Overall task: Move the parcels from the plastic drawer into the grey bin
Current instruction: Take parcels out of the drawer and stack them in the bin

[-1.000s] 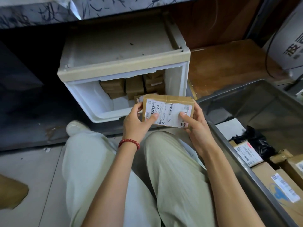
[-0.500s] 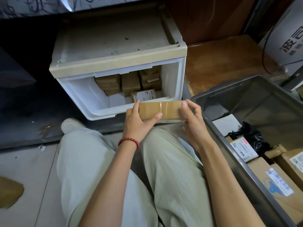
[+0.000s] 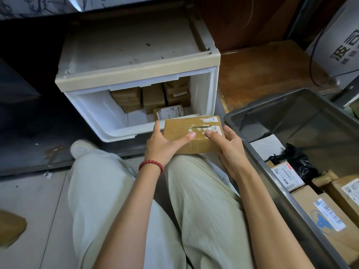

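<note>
Left hand [image 3: 160, 147] and right hand [image 3: 232, 150] curled round one brown parcel [image 3: 194, 126], thumbs on top.

Both hands on one brown parcel [image 3: 191, 139] just in front of the open plastic drawer [image 3: 116, 133], above the knees: left hand [image 3: 161, 146] grips its left end, right hand [image 3: 228, 147] its right end, thumbs on top. More stacked parcels [image 3: 153, 97] sit at the drawer's back, and a labelled parcel [image 3: 169, 112] lies flat near its front. Grey bin [image 3: 291, 113] on the right holds boxes [image 3: 287, 175] and a black bag [image 3: 295, 162].
</note>
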The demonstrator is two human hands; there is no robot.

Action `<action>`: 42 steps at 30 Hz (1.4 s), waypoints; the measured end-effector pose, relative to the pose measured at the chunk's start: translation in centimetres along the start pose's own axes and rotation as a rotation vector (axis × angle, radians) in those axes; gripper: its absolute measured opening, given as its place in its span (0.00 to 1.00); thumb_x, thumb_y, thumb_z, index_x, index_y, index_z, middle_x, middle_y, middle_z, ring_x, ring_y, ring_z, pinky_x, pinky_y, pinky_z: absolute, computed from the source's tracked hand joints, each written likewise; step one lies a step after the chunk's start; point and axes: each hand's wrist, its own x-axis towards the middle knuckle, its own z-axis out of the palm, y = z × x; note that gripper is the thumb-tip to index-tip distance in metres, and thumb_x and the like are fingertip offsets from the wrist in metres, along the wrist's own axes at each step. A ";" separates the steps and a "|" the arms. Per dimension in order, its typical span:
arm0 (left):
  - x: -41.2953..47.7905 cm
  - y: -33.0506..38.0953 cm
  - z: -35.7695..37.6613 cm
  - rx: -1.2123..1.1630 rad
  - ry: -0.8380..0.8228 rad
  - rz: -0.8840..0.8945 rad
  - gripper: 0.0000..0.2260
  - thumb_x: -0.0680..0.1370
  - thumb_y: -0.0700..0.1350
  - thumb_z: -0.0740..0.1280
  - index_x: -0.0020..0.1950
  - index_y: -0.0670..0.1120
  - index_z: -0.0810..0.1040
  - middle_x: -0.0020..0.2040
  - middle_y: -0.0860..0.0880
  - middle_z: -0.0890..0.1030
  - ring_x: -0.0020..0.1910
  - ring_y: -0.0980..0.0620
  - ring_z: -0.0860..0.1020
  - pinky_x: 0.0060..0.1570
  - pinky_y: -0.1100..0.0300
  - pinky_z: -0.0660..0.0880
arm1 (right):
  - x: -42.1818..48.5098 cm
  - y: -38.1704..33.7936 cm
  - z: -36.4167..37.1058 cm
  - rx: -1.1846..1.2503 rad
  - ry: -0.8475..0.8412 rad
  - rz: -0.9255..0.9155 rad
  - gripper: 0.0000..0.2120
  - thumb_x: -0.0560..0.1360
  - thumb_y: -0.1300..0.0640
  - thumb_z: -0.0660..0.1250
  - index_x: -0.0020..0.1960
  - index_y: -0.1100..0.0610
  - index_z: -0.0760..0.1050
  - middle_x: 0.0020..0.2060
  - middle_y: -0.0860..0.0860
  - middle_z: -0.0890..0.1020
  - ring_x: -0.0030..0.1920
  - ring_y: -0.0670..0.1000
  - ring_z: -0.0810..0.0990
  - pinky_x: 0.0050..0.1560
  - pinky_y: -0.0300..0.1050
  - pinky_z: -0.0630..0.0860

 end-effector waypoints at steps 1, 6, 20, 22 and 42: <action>0.2 0.0 -0.1 0.001 -0.006 -0.007 0.51 0.64 0.63 0.75 0.79 0.51 0.50 0.75 0.49 0.64 0.73 0.47 0.63 0.67 0.50 0.65 | 0.0 0.1 -0.1 -0.032 -0.022 -0.008 0.43 0.62 0.43 0.80 0.71 0.57 0.68 0.65 0.52 0.77 0.64 0.51 0.77 0.66 0.53 0.73; 0.7 -0.5 -0.2 0.006 -0.008 0.073 0.51 0.59 0.62 0.79 0.77 0.53 0.59 0.69 0.52 0.71 0.67 0.50 0.70 0.66 0.48 0.70 | -0.2 0.2 -0.5 -0.131 -0.047 -0.174 0.23 0.73 0.57 0.72 0.66 0.58 0.74 0.54 0.49 0.84 0.52 0.45 0.83 0.50 0.35 0.79; 1.0 -0.7 1.6 0.091 0.077 0.235 0.45 0.65 0.64 0.75 0.76 0.53 0.60 0.72 0.50 0.67 0.69 0.47 0.68 0.66 0.45 0.70 | 0.3 -0.2 0.1 0.069 0.090 -0.081 0.11 0.81 0.45 0.57 0.61 0.48 0.65 0.57 0.52 0.74 0.56 0.49 0.78 0.55 0.48 0.78; 1.0 0.1 2.2 0.136 0.070 0.261 0.43 0.67 0.61 0.75 0.76 0.51 0.60 0.72 0.48 0.65 0.70 0.48 0.66 0.67 0.47 0.69 | 0.3 -0.3 -0.6 0.091 0.093 -0.075 0.12 0.81 0.46 0.57 0.63 0.48 0.64 0.58 0.51 0.72 0.57 0.48 0.77 0.53 0.45 0.77; -1.3 13.1 21.3 0.082 -0.439 0.711 0.27 0.65 0.51 0.79 0.59 0.54 0.70 0.59 0.54 0.77 0.58 0.54 0.77 0.58 0.52 0.77 | -7.6 -1.8 -18.8 0.105 0.710 -0.255 0.33 0.76 0.67 0.67 0.75 0.50 0.58 0.68 0.48 0.71 0.67 0.49 0.72 0.66 0.51 0.73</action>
